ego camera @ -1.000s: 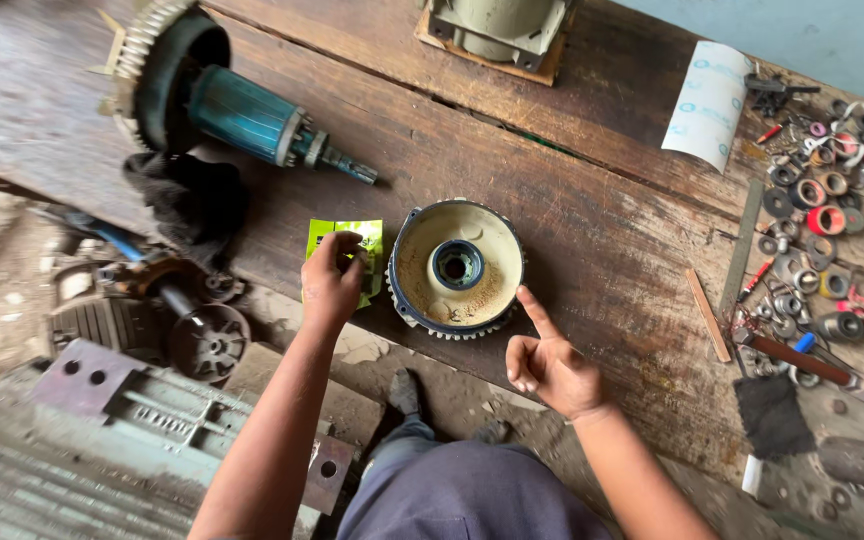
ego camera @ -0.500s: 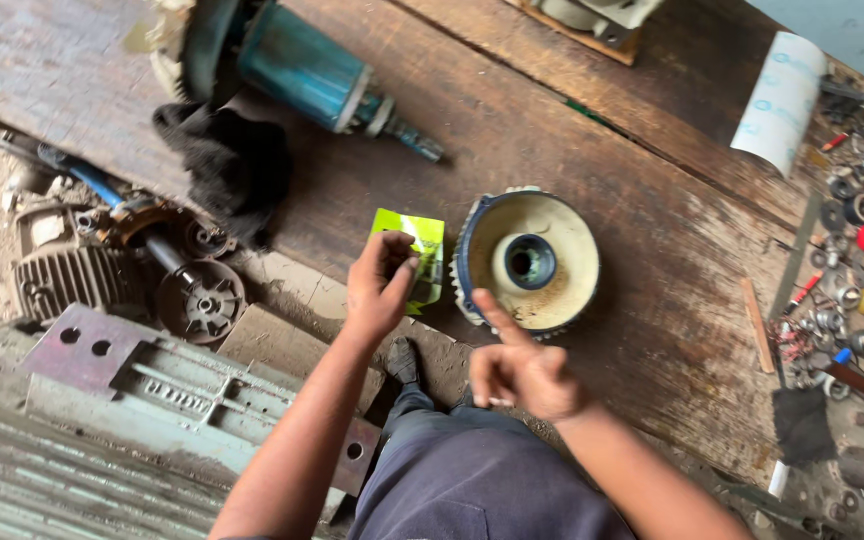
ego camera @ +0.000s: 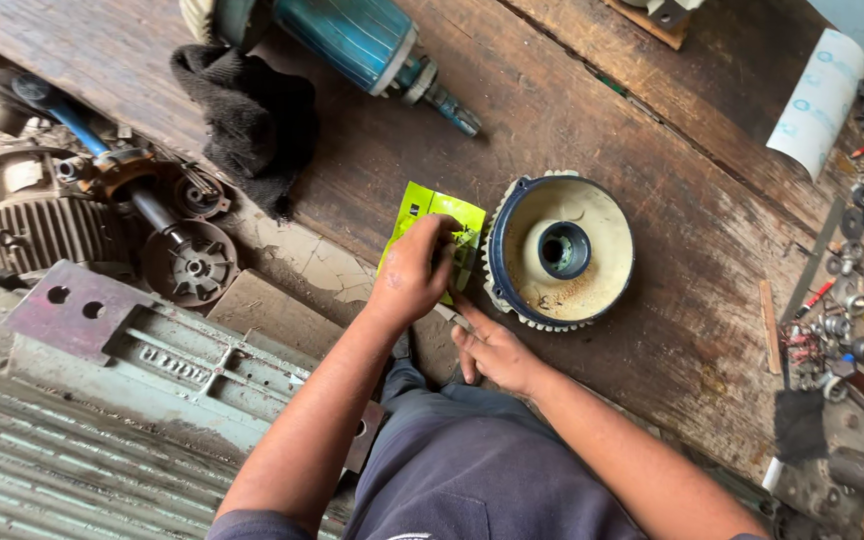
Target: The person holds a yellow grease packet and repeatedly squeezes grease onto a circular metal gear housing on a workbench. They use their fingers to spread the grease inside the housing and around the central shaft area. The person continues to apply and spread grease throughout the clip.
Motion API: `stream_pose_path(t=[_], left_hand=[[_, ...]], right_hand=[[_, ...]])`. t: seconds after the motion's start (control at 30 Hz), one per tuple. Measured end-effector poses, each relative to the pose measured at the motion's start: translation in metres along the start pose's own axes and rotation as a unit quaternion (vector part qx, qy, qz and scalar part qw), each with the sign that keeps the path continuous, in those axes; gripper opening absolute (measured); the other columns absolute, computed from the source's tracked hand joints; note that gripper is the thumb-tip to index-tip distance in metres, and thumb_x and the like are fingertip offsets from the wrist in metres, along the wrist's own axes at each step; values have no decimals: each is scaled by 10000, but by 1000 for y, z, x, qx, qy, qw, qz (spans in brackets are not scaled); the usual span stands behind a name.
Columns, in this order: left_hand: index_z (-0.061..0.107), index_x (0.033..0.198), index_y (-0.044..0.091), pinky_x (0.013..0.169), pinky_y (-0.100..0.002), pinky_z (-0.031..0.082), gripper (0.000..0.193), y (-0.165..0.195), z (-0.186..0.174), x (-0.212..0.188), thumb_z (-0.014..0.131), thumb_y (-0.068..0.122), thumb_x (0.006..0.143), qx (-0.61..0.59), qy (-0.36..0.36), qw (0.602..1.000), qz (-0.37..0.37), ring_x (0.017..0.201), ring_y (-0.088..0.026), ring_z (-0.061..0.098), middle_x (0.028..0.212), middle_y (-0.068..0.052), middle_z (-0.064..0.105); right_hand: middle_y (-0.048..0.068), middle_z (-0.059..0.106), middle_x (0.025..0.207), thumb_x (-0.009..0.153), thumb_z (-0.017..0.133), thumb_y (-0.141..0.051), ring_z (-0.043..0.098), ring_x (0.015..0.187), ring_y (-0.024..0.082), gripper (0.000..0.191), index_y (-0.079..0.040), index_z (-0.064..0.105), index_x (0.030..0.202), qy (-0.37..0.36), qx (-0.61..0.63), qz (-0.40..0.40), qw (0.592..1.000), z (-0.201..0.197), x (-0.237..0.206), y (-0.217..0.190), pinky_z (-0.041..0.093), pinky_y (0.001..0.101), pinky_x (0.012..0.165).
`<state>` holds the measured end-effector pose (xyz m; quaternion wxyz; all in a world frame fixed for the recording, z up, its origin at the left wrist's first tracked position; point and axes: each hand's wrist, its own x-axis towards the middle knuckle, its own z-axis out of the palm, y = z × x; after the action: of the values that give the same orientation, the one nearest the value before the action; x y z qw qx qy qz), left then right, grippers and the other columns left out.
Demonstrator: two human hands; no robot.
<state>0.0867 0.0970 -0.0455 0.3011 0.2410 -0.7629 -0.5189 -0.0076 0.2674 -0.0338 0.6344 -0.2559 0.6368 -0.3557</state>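
The left hand (ego camera: 414,272) lay curled over a bright green packet (ego camera: 434,232), fingers pressing down on its lower part and gripping it against the desk (ego camera: 672,330). The right hand (ego camera: 492,350) sat just below and to the right of it at the near edge, loosely curled, with what looked like a slim metal tool or blade (ego camera: 455,318) pinched in its fingertips and pointing up toward the packet; whether it touched the packet could not be told. The left hand was the nearer of the two, already on it.

The packet was a flat, yellow-green rectangle with dark print, its long axis running away from the near edge, tilted slightly rightward. It lay near the desk's near edge, just beside a round motor end cover (ego camera: 560,250) to its right, blue-rimmed, cream inside, with a central bearing bore and a toothed outer edge.

Farther off, a teal motor rotor (ego camera: 352,35) and a black rag (ego camera: 252,115) lay toward the far left, a white roll (ego camera: 817,100) toward the far right corner.
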Motion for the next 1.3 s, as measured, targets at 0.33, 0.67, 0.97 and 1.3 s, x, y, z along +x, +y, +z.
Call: stream_pose_path(t=[0.33, 0.67, 0.97, 1.3], left_hand=[[597, 1160, 24, 837, -443, 556, 284, 0, 0, 1, 632, -7, 880, 11, -10, 1000, 16, 983, -386, 687, 1036, -186, 683], [604, 1169, 22, 826, -427, 563, 286, 3, -1, 1, 648, 0, 887, 14, -22, 1000, 12, 974, -368, 700, 1056, -182, 689], [599, 1146, 21, 782, -391, 572, 322, 4, 8, 15, 732, 91, 861, 22, -42, 999, -19, 876, -280, 709, 961, -129, 688], [625, 1181, 14, 843, -385, 583, 334, 1, 23, 36, 647, 24, 849, 25, -66, 997, 15, 916, -284, 735, 1074, -159, 715]], right_hand=[[1, 551, 615, 987, 606, -446, 539, 511, 64, 786, -144, 281, 1636, 40, -56, 18, 997, -5, -7, 4, 481, 235, 517], [66, 715, 916, 986, 651, -235, 574, 632, 61, 447, -75, 562, 1393, 63, 25, -149, 987, -45, -77, -13, 496, 203, 524], [101, 680, 1189, 785, 812, -304, 648, 900, 209, 797, -186, 490, 1505, 380, -376, -17, 845, -137, -142, -7, 580, 384, 746], [263, 184, 1743, 661, 353, -984, 218, 1602, 451, 1278, -235, 172, 1681, 189, 447, -400, 778, -147, -141, -21, 111, 606, 1302]])
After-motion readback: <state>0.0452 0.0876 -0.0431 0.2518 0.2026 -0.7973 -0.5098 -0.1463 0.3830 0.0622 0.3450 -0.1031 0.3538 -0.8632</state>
